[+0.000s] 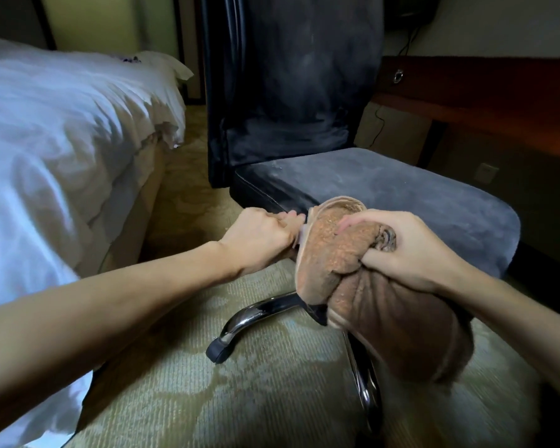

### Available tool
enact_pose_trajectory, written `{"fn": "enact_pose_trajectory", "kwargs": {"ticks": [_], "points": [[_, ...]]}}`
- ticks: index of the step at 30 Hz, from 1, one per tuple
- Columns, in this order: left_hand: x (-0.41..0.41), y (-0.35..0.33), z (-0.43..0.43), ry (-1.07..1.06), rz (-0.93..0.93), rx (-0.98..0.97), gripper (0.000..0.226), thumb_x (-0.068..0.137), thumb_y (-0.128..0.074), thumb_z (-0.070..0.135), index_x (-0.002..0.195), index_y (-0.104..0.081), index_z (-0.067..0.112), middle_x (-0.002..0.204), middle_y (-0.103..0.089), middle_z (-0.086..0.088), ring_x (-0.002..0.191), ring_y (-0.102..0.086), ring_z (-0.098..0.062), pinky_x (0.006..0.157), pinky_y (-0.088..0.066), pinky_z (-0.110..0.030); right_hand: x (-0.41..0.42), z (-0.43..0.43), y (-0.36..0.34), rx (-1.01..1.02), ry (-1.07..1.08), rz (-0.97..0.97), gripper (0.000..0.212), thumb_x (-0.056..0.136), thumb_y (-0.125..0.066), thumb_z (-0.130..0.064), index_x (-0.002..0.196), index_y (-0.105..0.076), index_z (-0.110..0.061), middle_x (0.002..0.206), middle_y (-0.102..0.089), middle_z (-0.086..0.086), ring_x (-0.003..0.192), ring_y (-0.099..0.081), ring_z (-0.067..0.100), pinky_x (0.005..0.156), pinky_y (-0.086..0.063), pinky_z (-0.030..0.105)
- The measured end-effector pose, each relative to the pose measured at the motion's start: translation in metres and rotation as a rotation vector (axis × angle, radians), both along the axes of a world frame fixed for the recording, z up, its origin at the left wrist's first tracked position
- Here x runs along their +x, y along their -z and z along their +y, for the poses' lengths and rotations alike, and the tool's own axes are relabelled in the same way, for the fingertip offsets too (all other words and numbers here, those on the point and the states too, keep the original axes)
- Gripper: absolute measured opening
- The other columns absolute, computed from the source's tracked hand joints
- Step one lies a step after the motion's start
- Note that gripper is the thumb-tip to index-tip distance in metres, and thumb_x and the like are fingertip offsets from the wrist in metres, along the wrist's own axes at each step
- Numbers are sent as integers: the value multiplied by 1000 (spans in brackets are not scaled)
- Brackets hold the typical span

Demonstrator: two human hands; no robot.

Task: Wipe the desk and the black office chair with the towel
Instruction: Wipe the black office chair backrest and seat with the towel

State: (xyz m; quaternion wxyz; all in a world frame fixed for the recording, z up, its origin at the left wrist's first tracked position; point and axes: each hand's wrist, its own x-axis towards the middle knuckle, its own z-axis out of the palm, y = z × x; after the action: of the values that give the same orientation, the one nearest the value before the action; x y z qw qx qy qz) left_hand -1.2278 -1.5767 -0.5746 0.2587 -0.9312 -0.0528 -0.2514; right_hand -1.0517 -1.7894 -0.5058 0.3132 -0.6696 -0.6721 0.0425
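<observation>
Centre frame: both hands hold a rust-brown terry towel (333, 253) in the air, in front of the seat's near edge.

Right hand (411, 250), centre right: fingers (356, 221) curled tight round a bunched wad of the towel, thumb dug into the folds. The rest of the cloth hangs from this grip down toward the lower right, blurred at its lower end.

Left hand (259, 240), just left of centre: fingers closed, pinching the towel's left edge, knuckles up. The cloth runs between the two hands.

Black office chair (385, 189) fills the upper centre: padded seat with a greyish, dusty-looking top, tall backrest (291, 76) with pale smears. Its curved chrome base leg (259, 310) shows below the hands and ends in a black caster (219, 349) on the floor; a second leg runs down toward the bottom edge.

Dark reddish-brown wooden desk (482, 88), upper right, behind the chair; a metal ring pull (398, 76) on its front. A wall socket (485, 172) sits in shadow under it.

Left side: bed with rumpled white duvet (62, 140).

Floor: patterned green-beige carpet (240, 399).
</observation>
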Motion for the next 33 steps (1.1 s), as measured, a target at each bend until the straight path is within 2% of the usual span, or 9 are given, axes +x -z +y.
{"fn": "enact_pose_trajectory", "kwargs": {"ticks": [3, 6, 9, 12, 15, 19, 26, 30, 33], "points": [[0, -12, 3, 93, 0, -30, 55, 96, -41, 54, 128, -62, 15, 109, -76, -7, 88, -75, -30, 62, -60, -42, 10, -22, -5, -58, 32, -173, 62, 73, -64, -40, 134, -62, -35, 138, -61, -13, 129, -55, 3, 108, -46, 29], [-8, -28, 24, 102, -41, -92, 56, 98, -42, 59, 133, -62, 21, 116, -74, -3, 104, -71, -25, 73, -60, -42, 18, -50, -1, -61, 217, -385, 77, 73, -55, -62, 147, -46, -41, 152, -45, -13, 140, -45, 12, 105, -50, 41], [-28, -29, 55, -47, -126, -140, 71, 95, -39, 70, 137, -61, 18, 132, -69, -5, 119, -67, -25, 81, -62, -43, 11, -66, 3, -51, 462, -336, 73, 71, -50, -60, 143, -44, -48, 141, -59, -11, 126, -59, 24, 87, -51, 42], [-37, -20, 65, -202, -171, -90, 85, 92, -33, 79, 131, -68, 12, 131, -70, -6, 121, -67, -24, 89, -60, -40, 10, -61, 12, 7, 495, -213, 64, 76, -51, -49, 140, -47, -50, 124, -72, -3, 113, -66, 33, 79, -43, 37], [-30, -1, 56, -255, -222, -96, 87, 93, -35, 78, 129, -69, 6, 131, -70, -10, 122, -66, -26, 104, -51, -40, 12, -57, 14, 34, 561, -191, 71, 69, -48, -50, 141, -51, -49, 114, -75, 3, 107, -67, 39, 75, -37, 36], [-26, 6, 45, -303, -279, -151, 85, 93, -35, 78, 130, -69, 10, 131, -71, -6, 121, -67, -22, 89, -59, -37, 14, -52, 12, -23, 605, -203, 74, 64, -47, -50, 138, -51, -52, 109, -76, 3, 104, -66, 41, 76, -45, 39], [-22, 6, 26, -293, -247, -168, 99, 90, -13, 88, 115, -72, 11, 103, -77, -8, 96, -75, -25, 71, -59, -43, -11, 5, 3, -86, 506, -158, 63, 75, -59, -49, 137, -52, -49, 123, -72, 4, 114, -62, 43, 94, -48, 47], [-24, 4, 4, -187, -316, -122, 75, 101, -23, 66, 95, -77, 14, 85, -76, -7, 84, -75, -26, 65, -58, -42, -26, 40, 8, -33, 480, -168, 70, 65, -51, -44, 135, -56, -45, 117, -74, 4, 111, -62, 42, 88, -46, 42], [-22, -34, -5, -173, -474, -345, 56, 99, -28, 47, 77, -72, 20, 67, -69, -2, 74, -70, -26, 72, -55, -41, -38, 63, 4, -40, 418, -157, 65, 67, -57, -41, 132, -59, -45, 117, -74, 3, 112, -62, 40, 87, -45, 42]]}}
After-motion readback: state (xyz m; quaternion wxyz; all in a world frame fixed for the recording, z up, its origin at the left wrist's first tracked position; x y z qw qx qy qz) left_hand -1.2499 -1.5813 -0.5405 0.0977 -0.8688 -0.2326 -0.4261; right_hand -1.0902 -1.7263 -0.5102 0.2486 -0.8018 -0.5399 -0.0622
